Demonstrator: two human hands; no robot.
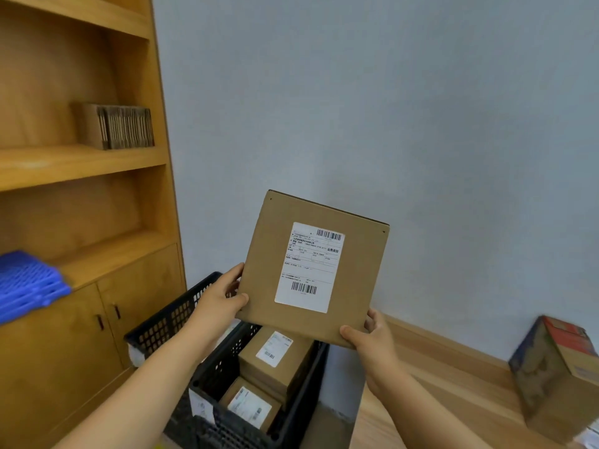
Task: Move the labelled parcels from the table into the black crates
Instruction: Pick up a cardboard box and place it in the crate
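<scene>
I hold a flat brown cardboard parcel (353,270) with a white barcode label up in front of the wall, tilted, label facing me. My left hand (220,299) grips its lower left edge and my right hand (372,345) grips its lower right corner. Below it stands a black perforated crate (207,380) holding two labelled parcels: an upper one (275,354) and a lower one (249,406). A second black crate (171,315) sits behind it to the left, its inside mostly hidden by my left arm.
A wooden shelf unit (81,163) with cupboard doors fills the left; flat cardboard pieces (116,126) stand on one shelf and a blue plastic crate (29,283) lies on a lower ledge. On the wooden table (453,393) at right stands a printed carton (557,374). Grey wall behind.
</scene>
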